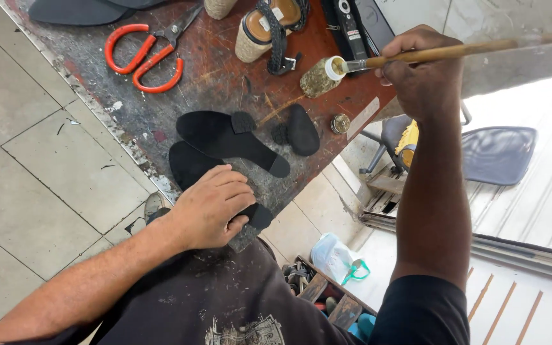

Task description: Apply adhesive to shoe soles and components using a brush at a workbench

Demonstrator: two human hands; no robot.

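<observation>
The left hand (pixel 211 207) lies flat on a black sole (pixel 193 167) at the edge of the worn table (pixel 225 76). A second black sole (pixel 228 137) sits just above it, touching it. The right hand (pixel 420 73) grips a long brush (pixel 429 54), and the brush tip is in the mouth of a small bottle (pixel 322 75) (it lies tipped over). Orange scissors (pixel 148 51) rest farther back, near a sandal (pixel 269 25).
</observation>
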